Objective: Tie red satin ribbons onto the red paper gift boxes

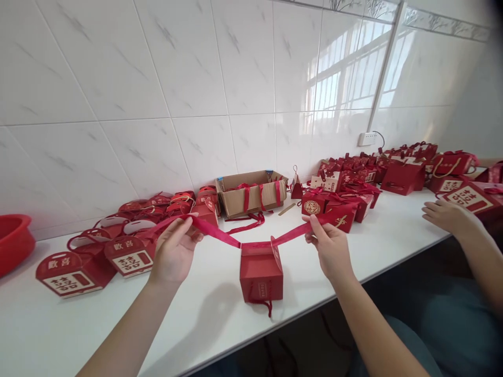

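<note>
A small red gift box (pixel 261 272) stands on the white table in front of me, a dark red cord hanging from its lower front. A crimson ribbon (pixel 220 233) runs through the top of the box and stretches out to both sides. To the left, my left hand (pixel 175 248) pinches one end of the ribbon, raised above the table. On the other side my right hand (pixel 328 246) pinches the ribbon between thumb and fingers. Both lengths slope down to the box, which neither hand touches.
Red boxes with double-happiness labels (pixel 65 275) crowd the left side, beside a red basin (pixel 13 243). Behind stands a cardboard box (pixel 239 204) with ribbons over its edge. More red boxes (pixel 404 175) line the right, where another person's hand (pixel 448 214) reaches in.
</note>
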Motion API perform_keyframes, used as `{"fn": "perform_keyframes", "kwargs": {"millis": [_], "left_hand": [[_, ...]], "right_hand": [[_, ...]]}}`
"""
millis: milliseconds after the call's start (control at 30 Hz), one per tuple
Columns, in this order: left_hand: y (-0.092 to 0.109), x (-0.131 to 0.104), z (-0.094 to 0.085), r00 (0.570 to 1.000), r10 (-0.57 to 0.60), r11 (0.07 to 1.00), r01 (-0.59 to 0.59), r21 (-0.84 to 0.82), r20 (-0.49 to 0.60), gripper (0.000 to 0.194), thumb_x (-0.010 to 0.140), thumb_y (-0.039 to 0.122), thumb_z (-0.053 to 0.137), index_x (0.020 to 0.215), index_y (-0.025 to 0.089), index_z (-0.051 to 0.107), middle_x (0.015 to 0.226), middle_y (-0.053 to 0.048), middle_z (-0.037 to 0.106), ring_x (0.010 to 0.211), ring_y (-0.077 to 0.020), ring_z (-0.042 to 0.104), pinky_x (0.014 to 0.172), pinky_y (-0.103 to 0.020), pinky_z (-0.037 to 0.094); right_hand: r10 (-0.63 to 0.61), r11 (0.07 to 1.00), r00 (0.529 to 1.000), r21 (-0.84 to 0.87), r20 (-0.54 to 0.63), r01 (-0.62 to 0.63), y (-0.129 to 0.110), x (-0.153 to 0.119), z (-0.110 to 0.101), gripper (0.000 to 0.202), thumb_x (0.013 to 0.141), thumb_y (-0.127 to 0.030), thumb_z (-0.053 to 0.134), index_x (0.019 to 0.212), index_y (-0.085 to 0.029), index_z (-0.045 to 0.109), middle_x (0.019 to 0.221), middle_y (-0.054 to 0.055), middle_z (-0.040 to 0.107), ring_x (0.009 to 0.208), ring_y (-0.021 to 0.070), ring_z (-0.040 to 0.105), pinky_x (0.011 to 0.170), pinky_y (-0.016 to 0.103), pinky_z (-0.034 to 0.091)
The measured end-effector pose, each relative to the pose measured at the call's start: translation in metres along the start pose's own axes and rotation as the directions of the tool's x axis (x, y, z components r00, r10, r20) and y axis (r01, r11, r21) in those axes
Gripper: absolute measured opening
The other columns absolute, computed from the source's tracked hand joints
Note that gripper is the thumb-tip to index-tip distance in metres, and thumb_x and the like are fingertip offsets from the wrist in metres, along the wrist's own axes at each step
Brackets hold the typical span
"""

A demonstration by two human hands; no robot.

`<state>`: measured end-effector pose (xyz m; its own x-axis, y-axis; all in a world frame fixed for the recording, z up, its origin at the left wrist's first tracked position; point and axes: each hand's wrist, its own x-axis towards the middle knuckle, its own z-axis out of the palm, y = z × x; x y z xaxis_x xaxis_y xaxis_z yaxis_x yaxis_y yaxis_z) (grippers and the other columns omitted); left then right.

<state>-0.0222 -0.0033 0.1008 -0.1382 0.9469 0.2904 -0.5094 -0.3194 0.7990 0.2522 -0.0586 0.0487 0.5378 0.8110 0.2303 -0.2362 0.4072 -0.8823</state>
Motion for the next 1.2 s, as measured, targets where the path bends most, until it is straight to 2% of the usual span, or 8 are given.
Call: {"fn": "perform_keyframes", "kwargs": {"millis": [100,233,367,500,633,833,1000,1200], "left_hand": [[0.009,-0.001,0.012,0.994,0.083,0.994,-0.088,0.070,0.070,0.011,0.064,0.024,0.077,0.069,0.021,0.068,0.081,0.001,0.070,0.074,-0.0126,0.062,0.056,-0.021,0.047],[0.017,-0.003,0.033,0.984,0.128,0.976,-0.147,0.158,0.122,0.014,0.067,0.029,0.075,0.077,0.020,0.072,0.086,-0.001,0.070,0.084,-0.0145,0.061,0.063,-0.020,0.048],[0.021,-0.003,0.057,0.974,0.150,0.966,-0.181,0.184,0.168,0.014,0.067,0.028,0.074,0.078,0.019,0.073,0.083,-0.001,0.070,0.082,-0.0162,0.062,0.064,-0.023,0.048],[0.023,0.000,0.077,0.965,0.096,0.974,-0.142,0.176,0.243,0.014,0.065,0.029,0.074,0.070,0.016,0.072,0.078,-0.005,0.070,0.079,-0.0194,0.064,0.063,-0.026,0.048],[0.023,0.002,0.088,0.963,0.092,0.979,-0.134,0.151,0.254,0.017,0.063,0.029,0.075,0.072,0.015,0.072,0.073,-0.004,0.069,0.070,-0.0151,0.062,0.063,-0.025,0.048],[0.020,0.000,0.097,0.960,0.119,0.975,-0.161,0.154,0.254,0.018,0.065,0.033,0.075,0.066,0.016,0.069,0.069,-0.002,0.067,0.063,-0.0125,0.060,0.063,-0.025,0.047],[0.015,-0.002,0.097,0.968,0.118,0.976,-0.154,0.153,0.223,0.025,0.062,0.031,0.078,0.080,0.016,0.070,0.071,0.000,0.067,0.065,-0.0117,0.060,0.065,-0.024,0.048],[0.014,-0.004,0.099,0.967,0.127,0.977,-0.161,0.142,0.220,0.024,0.062,0.033,0.078,0.076,0.016,0.068,0.071,-0.002,0.068,0.067,-0.0137,0.062,0.066,-0.026,0.049]], "right_hand": [[-0.149,0.979,0.988,-0.139,0.030,0.152,-0.014,0.010,0.009,0.032,0.066,-0.045,0.076,0.063,-0.015,0.065,0.052,-0.001,0.054,0.051,0.0104,0.048,0.051,0.025,0.040],[-0.245,0.946,0.951,-0.167,0.190,0.277,-0.035,0.019,0.027,0.035,0.076,-0.049,0.065,0.083,-0.016,0.071,0.060,0.000,0.058,0.051,0.0106,0.048,0.050,0.025,0.040],[-0.310,0.890,0.905,-0.244,0.292,0.384,-0.053,0.024,0.045,0.032,0.078,-0.046,0.063,0.080,-0.016,0.072,0.061,0.000,0.058,0.053,0.0097,0.046,0.050,0.024,0.036],[-0.258,0.931,0.893,-0.151,0.368,0.332,-0.066,0.028,0.058,0.032,0.074,-0.047,0.067,0.078,-0.016,0.071,0.067,0.002,0.063,0.057,0.0112,0.051,0.049,0.023,0.039],[-0.221,0.941,0.888,-0.151,0.404,0.303,-0.074,0.029,0.064,0.038,0.075,-0.053,0.064,0.071,-0.015,0.071,0.061,0.002,0.061,0.054,0.0103,0.049,0.046,0.022,0.037],[-0.197,0.955,0.866,-0.112,0.459,0.276,-0.077,0.031,0.067,0.038,0.074,-0.053,0.066,0.088,-0.019,0.074,0.059,0.001,0.060,0.060,0.0134,0.055,0.049,0.023,0.041],[-0.205,0.960,0.851,-0.072,0.483,0.272,-0.082,0.030,0.071,0.034,0.072,-0.048,0.069,0.090,-0.020,0.074,0.067,0.001,0.065,0.064,0.0137,0.059,0.051,0.024,0.044],[-0.200,0.968,0.844,-0.035,0.498,0.250,-0.088,0.032,0.072,0.034,0.071,-0.046,0.071,0.094,-0.021,0.073,0.084,0.003,0.071,0.081,0.0169,0.064,0.073,0.031,0.052]]}}
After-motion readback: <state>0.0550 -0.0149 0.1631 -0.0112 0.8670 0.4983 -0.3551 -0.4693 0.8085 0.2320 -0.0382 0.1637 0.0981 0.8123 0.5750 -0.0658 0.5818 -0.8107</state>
